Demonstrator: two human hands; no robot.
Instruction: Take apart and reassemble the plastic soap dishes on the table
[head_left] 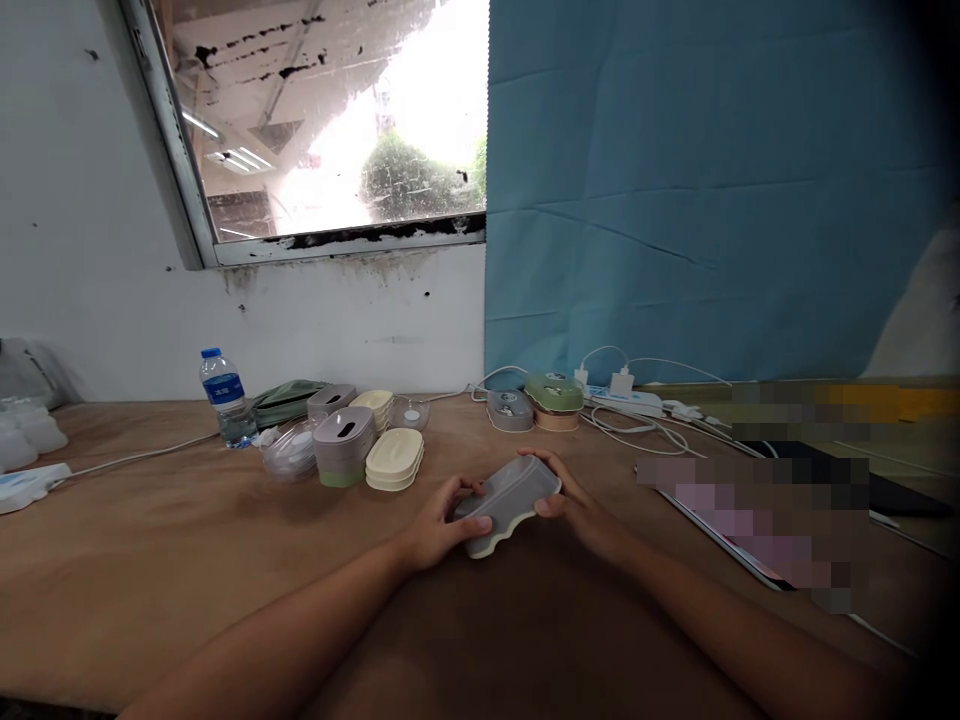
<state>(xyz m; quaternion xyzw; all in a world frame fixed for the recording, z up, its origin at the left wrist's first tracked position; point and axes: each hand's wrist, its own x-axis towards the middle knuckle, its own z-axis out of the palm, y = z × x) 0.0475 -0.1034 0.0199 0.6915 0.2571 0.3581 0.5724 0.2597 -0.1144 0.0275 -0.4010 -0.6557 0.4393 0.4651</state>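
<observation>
A translucent grey box (511, 496) with a wavy cream rim is held low over the table, tilted, in front of me. My left hand (441, 522) grips its left end, thumb across the near side and fingers on the far side. At the other end, my right hand (568, 500) holds the right corner between thumb and fingers. Nearest to the left hand stands a stack of cream oval lids (395, 456). Beside that stack is a lilac box with a slotted top and green base (343, 446).
Behind are more cream lids (374, 404), clear containers (291, 452), a green pouch (289, 402) and a water bottle (228, 400). Grey (511, 410) and green-topped (555, 392) boxes stand by the wall, near a power strip (624, 401) with loose cables. A blurred-out flat device (720, 530) lies right.
</observation>
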